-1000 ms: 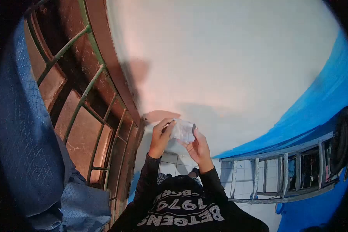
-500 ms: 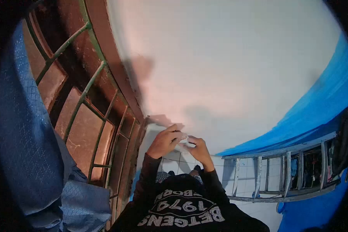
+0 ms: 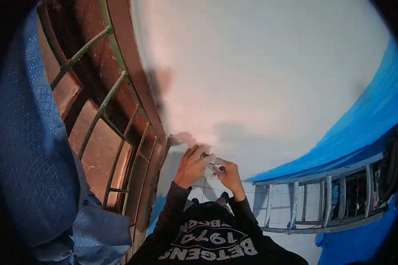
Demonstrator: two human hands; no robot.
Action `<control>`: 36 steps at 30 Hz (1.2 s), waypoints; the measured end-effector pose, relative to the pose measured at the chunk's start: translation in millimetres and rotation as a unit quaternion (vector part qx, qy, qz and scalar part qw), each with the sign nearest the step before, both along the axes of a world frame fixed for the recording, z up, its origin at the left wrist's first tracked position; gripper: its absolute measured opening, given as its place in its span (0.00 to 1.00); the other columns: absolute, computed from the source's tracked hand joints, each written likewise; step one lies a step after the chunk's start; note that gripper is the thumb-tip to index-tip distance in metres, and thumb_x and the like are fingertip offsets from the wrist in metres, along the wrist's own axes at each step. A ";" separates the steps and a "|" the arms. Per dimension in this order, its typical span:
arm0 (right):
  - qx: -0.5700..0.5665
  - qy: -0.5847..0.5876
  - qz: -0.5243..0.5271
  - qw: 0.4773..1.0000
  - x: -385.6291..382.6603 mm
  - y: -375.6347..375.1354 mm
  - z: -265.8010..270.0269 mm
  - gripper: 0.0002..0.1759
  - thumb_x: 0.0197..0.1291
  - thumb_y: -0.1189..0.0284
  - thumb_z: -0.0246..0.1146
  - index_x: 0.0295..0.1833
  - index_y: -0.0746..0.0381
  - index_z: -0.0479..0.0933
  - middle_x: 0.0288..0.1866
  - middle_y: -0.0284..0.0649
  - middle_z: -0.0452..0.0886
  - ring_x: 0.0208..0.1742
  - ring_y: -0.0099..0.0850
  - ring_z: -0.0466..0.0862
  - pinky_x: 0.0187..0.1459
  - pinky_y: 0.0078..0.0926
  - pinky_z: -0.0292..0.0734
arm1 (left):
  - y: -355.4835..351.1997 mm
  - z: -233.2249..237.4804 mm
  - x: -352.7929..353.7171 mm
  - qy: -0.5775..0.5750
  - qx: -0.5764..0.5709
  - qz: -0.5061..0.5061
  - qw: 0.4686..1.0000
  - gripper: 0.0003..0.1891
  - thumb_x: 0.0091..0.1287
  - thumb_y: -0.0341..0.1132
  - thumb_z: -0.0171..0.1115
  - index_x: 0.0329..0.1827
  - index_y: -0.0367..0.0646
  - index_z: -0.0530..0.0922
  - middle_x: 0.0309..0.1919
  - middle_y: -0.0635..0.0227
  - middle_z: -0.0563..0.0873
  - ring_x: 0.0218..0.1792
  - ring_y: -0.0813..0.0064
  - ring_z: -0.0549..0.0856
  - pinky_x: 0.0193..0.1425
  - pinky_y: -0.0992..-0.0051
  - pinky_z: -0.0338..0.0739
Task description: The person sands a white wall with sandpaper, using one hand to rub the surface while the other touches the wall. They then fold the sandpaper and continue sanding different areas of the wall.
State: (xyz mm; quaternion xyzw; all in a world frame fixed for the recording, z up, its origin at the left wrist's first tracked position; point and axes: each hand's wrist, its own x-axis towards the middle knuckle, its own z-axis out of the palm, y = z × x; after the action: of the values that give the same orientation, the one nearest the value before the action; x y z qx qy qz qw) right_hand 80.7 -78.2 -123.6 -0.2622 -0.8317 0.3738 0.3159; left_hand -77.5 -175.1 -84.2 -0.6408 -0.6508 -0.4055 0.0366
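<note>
My left hand and my right hand meet in front of the white wall. Between them they pinch a small folded piece of whitish paper, now seen mostly edge-on. My left fingers curl over its left end. My right thumb and fingers grip its right end. What kind of paper it is cannot be told. Both arms wear black sleeves, and my black shirt with white lettering fills the bottom of the view.
A window with a green metal grille and brown frame stands at the left, with a blue curtain beside it. A blue painted band and a metal ladder are at the right. White floor tiles lie below.
The paper was held open and facing me a second ago. It has since been folded flat and small between my hands, which have dropped slightly and closed together.
</note>
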 end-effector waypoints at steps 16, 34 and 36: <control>-0.486 0.109 0.117 0.859 -29.9 -26.0 0.0 0.13 0.76 0.70 0.60 0.52 0.70 0.82 0.41 0.38 0.86 0.33 0.24 0.86 0.31 0.25 0.86 | -18.1 -0.8 -18.2 -0.072 -0.021 -0.035 0.997 0.12 0.58 0.24 0.64 0.46 0.40 0.82 0.41 0.63 0.78 0.46 0.60 0.83 0.47 0.64 0.81; -0.093 0.060 0.102 0.989 -32.4 -9.9 -42.3 0.08 0.71 0.73 0.63 0.41 0.68 0.81 0.22 0.38 0.76 0.26 0.23 0.74 0.29 0.27 0.69 | -18.3 -12.1 -14.0 -0.197 -0.040 -0.018 0.979 0.09 0.68 0.28 0.65 0.49 0.37 0.85 0.48 0.59 0.85 0.48 0.57 0.85 0.51 0.66 0.82; -0.057 0.020 0.104 0.993 -29.4 -4.4 -35.7 0.08 0.70 0.73 0.64 0.40 0.68 0.81 0.23 0.42 0.78 0.24 0.27 0.75 0.29 0.28 0.70 | -20.4 -9.1 -14.4 -0.193 -0.020 -0.018 0.981 0.10 0.68 0.28 0.64 0.50 0.37 0.84 0.48 0.58 0.85 0.48 0.59 0.86 0.51 0.67 0.82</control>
State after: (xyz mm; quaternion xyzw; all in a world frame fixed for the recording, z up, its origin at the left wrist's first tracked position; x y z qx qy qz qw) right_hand 51.4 -82.6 -159.3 -0.1843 -0.8254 0.4563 0.2766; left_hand -91.9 -195.5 -93.4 -0.5628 -0.6417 -0.5093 -0.1099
